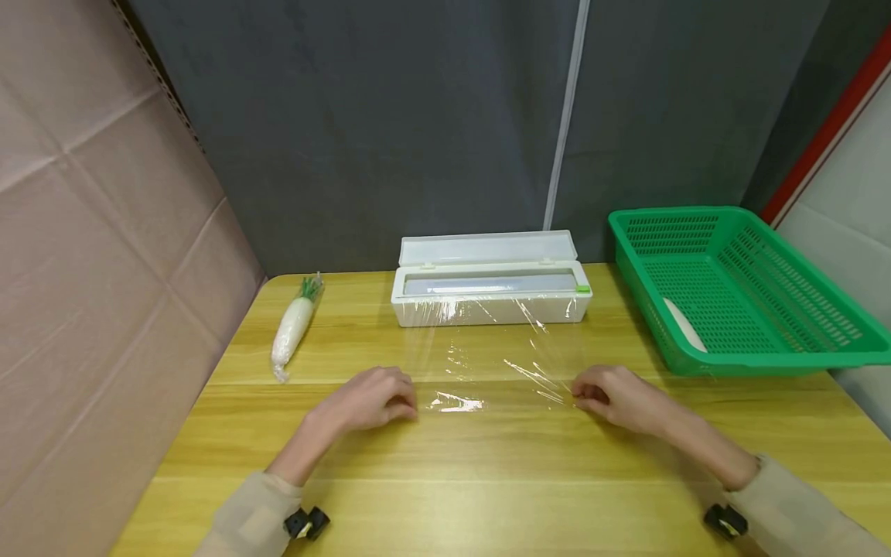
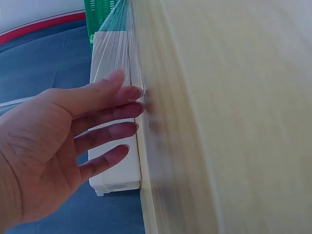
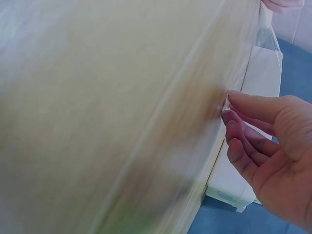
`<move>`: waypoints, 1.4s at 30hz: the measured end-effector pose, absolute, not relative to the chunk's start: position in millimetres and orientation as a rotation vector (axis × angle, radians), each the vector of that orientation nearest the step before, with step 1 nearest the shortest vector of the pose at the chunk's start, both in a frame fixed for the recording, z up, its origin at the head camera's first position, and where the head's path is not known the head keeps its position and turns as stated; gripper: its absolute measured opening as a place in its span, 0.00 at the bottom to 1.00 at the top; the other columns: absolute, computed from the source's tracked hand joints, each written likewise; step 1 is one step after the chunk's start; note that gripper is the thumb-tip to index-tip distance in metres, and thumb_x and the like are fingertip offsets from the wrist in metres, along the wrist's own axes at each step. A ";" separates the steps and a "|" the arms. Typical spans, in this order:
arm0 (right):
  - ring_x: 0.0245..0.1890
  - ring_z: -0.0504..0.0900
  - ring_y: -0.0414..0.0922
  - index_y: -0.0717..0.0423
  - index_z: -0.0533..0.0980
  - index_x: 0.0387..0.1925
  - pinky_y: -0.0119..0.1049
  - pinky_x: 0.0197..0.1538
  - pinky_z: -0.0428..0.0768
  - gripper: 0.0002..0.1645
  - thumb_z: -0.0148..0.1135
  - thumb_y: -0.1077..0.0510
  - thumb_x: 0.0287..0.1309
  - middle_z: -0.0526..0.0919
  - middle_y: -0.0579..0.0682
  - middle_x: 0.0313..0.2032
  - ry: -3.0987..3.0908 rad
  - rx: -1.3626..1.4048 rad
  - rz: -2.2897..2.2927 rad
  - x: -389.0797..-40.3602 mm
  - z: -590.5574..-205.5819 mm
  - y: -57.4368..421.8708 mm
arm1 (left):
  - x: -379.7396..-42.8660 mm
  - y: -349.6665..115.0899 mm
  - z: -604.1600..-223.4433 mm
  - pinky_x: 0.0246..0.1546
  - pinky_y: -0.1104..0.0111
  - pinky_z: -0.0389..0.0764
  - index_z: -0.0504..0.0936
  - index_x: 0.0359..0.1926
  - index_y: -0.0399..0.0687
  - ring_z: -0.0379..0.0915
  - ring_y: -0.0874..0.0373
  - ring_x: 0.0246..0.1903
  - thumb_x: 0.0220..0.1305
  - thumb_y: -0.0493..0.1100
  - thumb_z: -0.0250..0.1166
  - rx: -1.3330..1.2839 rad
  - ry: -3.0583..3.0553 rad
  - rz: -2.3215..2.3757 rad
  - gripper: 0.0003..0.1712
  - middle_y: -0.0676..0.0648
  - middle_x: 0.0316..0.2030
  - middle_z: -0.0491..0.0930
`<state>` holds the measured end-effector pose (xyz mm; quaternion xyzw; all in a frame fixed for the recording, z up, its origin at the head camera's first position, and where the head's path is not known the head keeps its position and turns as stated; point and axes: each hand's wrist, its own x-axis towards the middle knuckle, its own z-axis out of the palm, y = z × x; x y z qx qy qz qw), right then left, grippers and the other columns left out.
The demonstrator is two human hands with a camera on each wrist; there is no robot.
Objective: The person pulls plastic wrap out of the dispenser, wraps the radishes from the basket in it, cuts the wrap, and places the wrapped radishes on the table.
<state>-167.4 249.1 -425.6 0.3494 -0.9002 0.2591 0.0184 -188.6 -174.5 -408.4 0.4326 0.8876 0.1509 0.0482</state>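
Observation:
A sheet of clear cling film (image 1: 487, 371) stretches from a white dispenser box (image 1: 490, 311) toward me, low over the wooden table. My left hand (image 1: 376, 398) pinches its near left corner between thumb and index finger, the other fingers (image 2: 109, 131) loosely extended. At the near right corner, my right hand (image 1: 619, 394) pinches the film, thumb (image 3: 256, 105) against the fingertips. The dispenser's lid (image 1: 487, 247) stands raised, with the film roll (image 1: 487, 284) lying inside. A small green piece (image 1: 582, 288) sits at the right end of its front edge.
To the left lies a white radish (image 1: 292, 329) wrapped in film, its green stalk end pointing away. A green plastic basket (image 1: 773, 360) stands at the right with another white radish (image 1: 684, 325) inside. Dark cloth (image 1: 418, 116) hangs behind the table (image 1: 473, 480).

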 end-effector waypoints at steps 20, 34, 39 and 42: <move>0.28 0.75 0.31 0.56 0.83 0.35 0.30 0.32 0.80 0.05 0.71 0.67 0.57 0.82 0.38 0.29 -2.890 1.088 0.903 -173.1 -420.1 258.1 | -194.7 -167.9 -411.9 0.46 0.62 0.81 0.88 0.40 0.51 0.79 0.61 0.40 0.67 0.39 0.68 1.185 2.790 0.478 0.04 0.55 0.38 0.86; 0.30 0.75 0.32 0.58 0.83 0.38 0.32 0.33 0.79 0.03 0.68 0.65 0.62 0.82 0.38 0.31 -2.837 1.008 0.807 -181.5 -398.0 265.7 | -193.7 -162.8 -412.0 0.42 0.63 0.80 0.86 0.44 0.49 0.77 0.61 0.37 0.64 0.37 0.70 1.067 2.822 0.446 0.07 0.54 0.38 0.81; 0.28 0.74 0.33 0.58 0.84 0.39 0.32 0.31 0.77 0.03 0.68 0.64 0.63 0.83 0.40 0.30 -2.798 0.902 0.768 -185.7 -385.6 270.5 | -192.5 -163.2 -412.0 0.42 0.62 0.80 0.85 0.45 0.47 0.77 0.60 0.37 0.65 0.37 0.70 1.031 2.824 0.469 0.08 0.53 0.37 0.80; 0.27 0.73 0.33 0.57 0.84 0.40 0.31 0.30 0.75 0.04 0.68 0.64 0.62 0.82 0.41 0.30 -2.758 0.838 0.731 -187.8 -377.1 273.6 | -192.0 -163.9 -412.7 0.42 0.61 0.80 0.85 0.45 0.46 0.77 0.59 0.37 0.65 0.38 0.70 1.028 2.826 0.482 0.08 0.52 0.37 0.80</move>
